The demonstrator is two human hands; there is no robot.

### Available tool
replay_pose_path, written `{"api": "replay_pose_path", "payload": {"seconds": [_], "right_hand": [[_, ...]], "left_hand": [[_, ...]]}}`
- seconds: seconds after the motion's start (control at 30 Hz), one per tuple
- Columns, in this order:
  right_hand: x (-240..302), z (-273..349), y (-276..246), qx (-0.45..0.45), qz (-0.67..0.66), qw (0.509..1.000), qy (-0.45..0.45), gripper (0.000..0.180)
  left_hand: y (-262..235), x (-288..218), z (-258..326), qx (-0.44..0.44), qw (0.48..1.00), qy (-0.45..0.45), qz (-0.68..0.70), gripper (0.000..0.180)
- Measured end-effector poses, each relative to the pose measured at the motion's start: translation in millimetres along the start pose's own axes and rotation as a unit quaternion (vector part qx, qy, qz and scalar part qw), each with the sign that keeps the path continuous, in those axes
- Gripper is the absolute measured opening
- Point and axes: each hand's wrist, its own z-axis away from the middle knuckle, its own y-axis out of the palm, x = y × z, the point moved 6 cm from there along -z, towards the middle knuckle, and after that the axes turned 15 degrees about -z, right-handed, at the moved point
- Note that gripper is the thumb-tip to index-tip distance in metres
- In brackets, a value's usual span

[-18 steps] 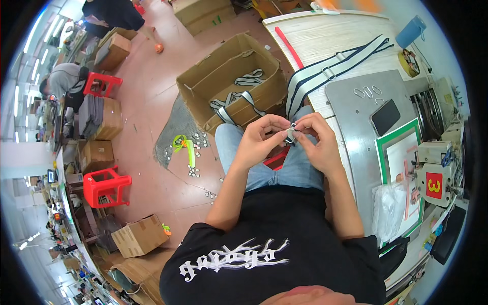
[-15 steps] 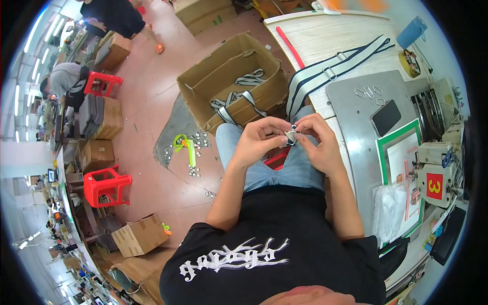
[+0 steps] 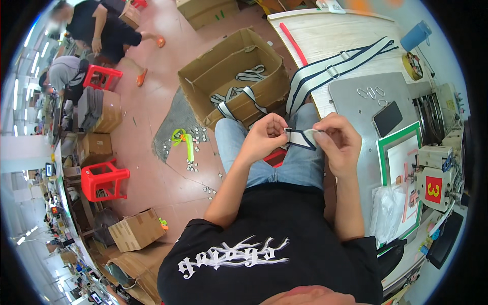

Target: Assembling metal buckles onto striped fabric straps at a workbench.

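Over my lap, my left hand and my right hand hold the two ends of a short stretch of grey webbing strap with dark edges. The strap is pulled out flat between the fingertips, and a small metal ring sits at its left end by my left thumb. Behind my hands, several long straps of the same kind lie across the wooden table and hang off its edge toward my knees.
An open cardboard box holding finished straps stands on the floor ahead of my knees. To my right a grey metal worktop carries loose metal rings, a phone and a sewing machine. Red stools, boxes and other people are at left.
My hands have drawn apart, stretching the strap out flat between them; earlier they were bunched together around it.
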Motion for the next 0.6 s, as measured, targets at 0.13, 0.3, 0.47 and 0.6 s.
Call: {"api": "replay_pose_path", "payload": {"seconds": [0.13,0.3,0.47,0.6], "right_hand": [[-14,-3,5,-0.005,0.272,0.960,0.059,0.015],[-29,4,2,-0.044,0.323,0.942,0.077,0.013],[-48,8,-11,-0.111,0.162,0.972,0.130,0.012],[-51,8,-19,-0.091,0.198,0.965,0.149,0.011]], "left_hand": [[1,-23,5,-0.010,0.999,0.030,0.032,0.025],[0,-38,9,-0.004,0.999,0.030,0.015,0.033],[4,-40,10,-0.033,0.998,0.047,-0.013,0.034],[2,-37,9,-0.039,0.998,0.052,-0.014,0.030]]}}
